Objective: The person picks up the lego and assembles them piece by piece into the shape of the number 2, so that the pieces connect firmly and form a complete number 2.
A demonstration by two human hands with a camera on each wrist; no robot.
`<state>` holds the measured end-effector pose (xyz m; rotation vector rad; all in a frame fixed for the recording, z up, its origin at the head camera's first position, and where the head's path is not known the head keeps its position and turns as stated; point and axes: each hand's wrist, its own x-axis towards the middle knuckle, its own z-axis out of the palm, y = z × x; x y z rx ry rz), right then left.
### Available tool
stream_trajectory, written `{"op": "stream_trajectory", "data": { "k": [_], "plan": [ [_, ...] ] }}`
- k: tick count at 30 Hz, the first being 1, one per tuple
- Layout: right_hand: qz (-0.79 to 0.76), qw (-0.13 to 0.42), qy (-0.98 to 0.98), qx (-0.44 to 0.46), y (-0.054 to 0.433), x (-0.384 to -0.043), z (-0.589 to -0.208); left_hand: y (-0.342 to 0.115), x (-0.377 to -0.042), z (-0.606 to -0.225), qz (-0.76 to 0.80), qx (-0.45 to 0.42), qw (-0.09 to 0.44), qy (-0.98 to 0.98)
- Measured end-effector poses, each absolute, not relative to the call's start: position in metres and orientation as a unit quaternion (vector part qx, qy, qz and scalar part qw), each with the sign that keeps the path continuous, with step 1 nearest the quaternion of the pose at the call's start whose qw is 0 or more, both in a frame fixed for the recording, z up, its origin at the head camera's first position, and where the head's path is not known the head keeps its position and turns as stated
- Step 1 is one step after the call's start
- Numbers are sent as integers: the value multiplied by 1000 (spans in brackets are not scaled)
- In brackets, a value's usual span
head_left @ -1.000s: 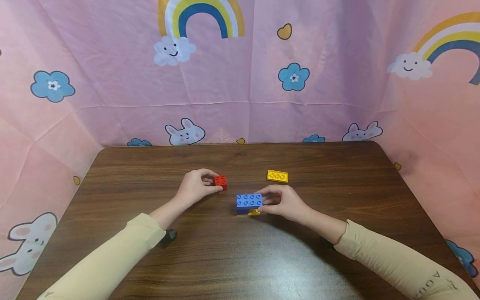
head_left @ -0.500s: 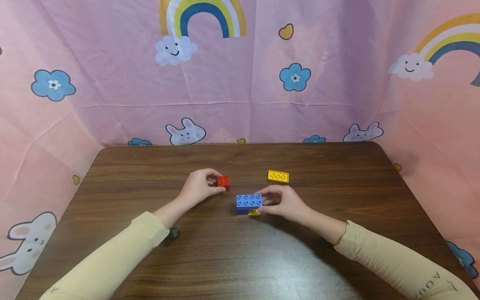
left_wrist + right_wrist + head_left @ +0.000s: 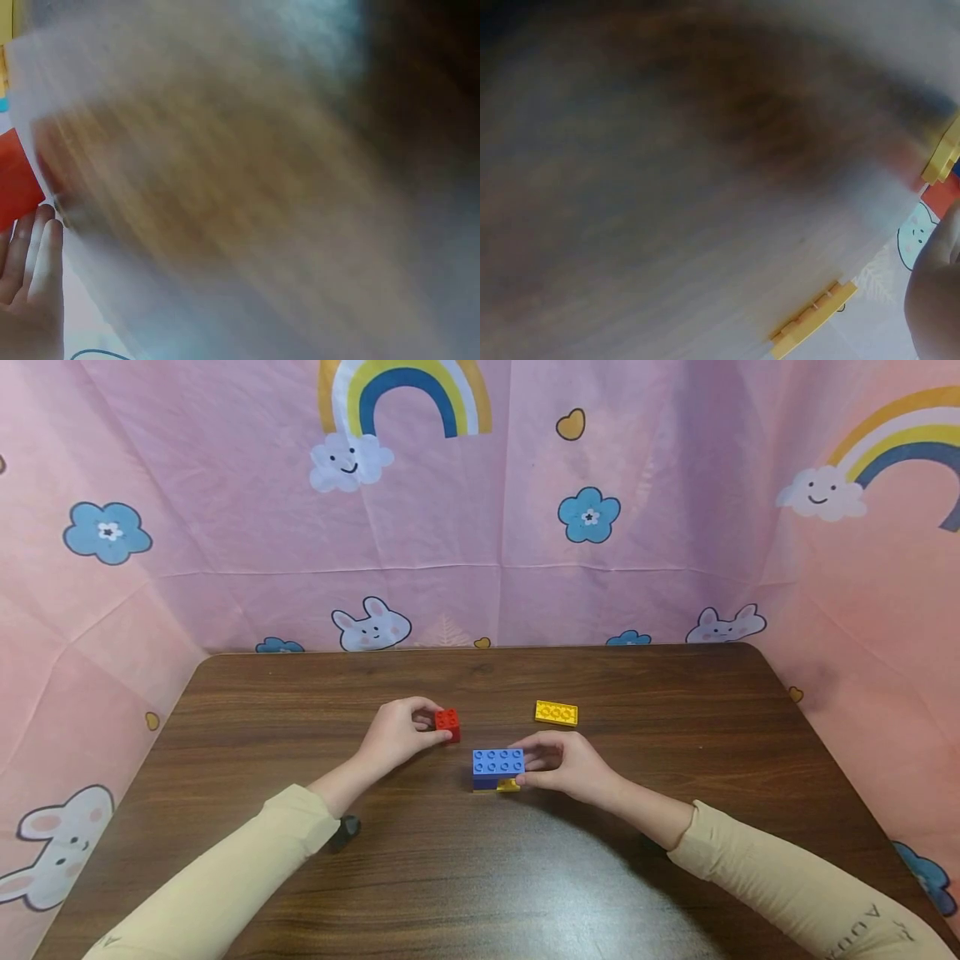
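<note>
My left hand [image 3: 397,732] pinches a small red toy brick [image 3: 447,725] between thumb and fingers, just left of and behind a little stack. That stack has a long blue brick [image 3: 498,762] on top, a darker blue part below its left half and a yellow plate [image 3: 509,785] at the bottom. My right hand [image 3: 573,766] grips the stack at its right end with thumb in front and fingers behind. In the left wrist view the red brick [image 3: 16,180] shows at the left edge beside the fingers [image 3: 46,259]. The right wrist view catches the stack's yellow plate [image 3: 943,154].
A loose yellow plate [image 3: 557,712] lies hollow side up behind the right hand. Dark wood covers the tabletop [image 3: 480,885]. Pink printed cloth [image 3: 450,527] hangs along the back and both sides.
My left hand has shifted slightly right with the red brick, closer to the stack, and then stayed nearly still. The right hand and the blue stack have held their place.
</note>
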<state>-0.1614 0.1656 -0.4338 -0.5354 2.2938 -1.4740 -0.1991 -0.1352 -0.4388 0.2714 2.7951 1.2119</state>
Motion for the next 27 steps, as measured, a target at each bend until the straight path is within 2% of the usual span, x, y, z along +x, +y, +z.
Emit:
{"op": "stream_trajectory", "data": {
  "k": [27],
  "plan": [
    [-552, 214, 788, -169, 167, -163, -432, -126, -192, -423, 432, 92, 21, 897]
  ]
}}
